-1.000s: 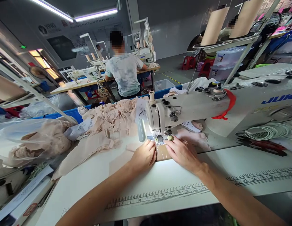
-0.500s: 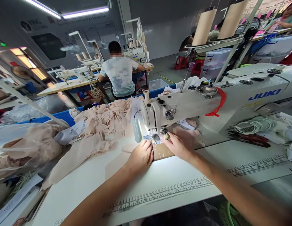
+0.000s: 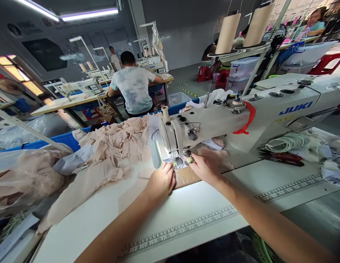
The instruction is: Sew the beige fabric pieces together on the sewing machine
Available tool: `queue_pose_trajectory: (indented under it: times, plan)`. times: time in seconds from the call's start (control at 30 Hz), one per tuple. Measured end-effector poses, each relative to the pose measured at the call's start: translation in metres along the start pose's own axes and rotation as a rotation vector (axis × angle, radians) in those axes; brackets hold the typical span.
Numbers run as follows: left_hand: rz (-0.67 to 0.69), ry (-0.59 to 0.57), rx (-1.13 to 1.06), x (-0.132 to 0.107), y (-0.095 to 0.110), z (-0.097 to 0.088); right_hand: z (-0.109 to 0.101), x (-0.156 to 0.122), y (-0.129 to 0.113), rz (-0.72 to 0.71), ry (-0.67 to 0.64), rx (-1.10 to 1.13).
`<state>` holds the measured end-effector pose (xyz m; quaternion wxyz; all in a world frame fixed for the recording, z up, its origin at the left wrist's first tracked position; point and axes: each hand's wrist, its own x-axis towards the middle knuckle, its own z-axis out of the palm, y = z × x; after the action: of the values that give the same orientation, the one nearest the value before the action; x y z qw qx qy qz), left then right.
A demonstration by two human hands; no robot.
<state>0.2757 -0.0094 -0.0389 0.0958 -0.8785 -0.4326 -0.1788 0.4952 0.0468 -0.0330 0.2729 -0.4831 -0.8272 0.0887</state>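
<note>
A white JUKI sewing machine (image 3: pixel 211 122) stands in front of me, its lamp lighting the needle area (image 3: pixel 177 162). My left hand (image 3: pixel 161 179) rests at the left of the needle, fingers bent and pressed together; what they pinch is hidden. On the other side, my right hand (image 3: pixel 205 168) has its fingertips closed beside the presser foot, next to a small cream knob (image 3: pixel 190 160). Anything in those fingers is too small to make out. Between the hands lies a brown bed plate (image 3: pixel 188 178).
Beige fabric pieces (image 3: pixel 126 140) are heaped at the left, beside a plastic bag of fabric (image 3: pixel 27 175). A coiled pale cord (image 3: pixel 286 142) and dark red-handled scissors (image 3: pixel 282 158) lie at the right. A ruler strip (image 3: pixel 186 228) runs along the table's front. A co-worker (image 3: pixel 133 86) sits ahead.
The view has shifted slightly, so the scene sits further left. Both hands stay at the needle area with nearly the same grip. Another person now shows at the back.
</note>
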Motion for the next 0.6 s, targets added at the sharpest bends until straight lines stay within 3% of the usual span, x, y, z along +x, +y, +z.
queue_pose_trajectory:
  times: [0.3,0.5,0.6]
  plan:
    - [-0.109,-0.021,-0.082,0.003,0.002,-0.004,-0.005,-0.006,0.007,-0.098,0.123,-0.015]
    - [-0.461,-0.232,0.109,0.002,0.003,-0.029,-0.002,-0.013,0.000,-0.216,0.049,0.058]
    - [-0.568,-0.266,0.102,-0.003,-0.005,-0.035,0.000,-0.015,-0.012,-0.304,-0.015,0.122]
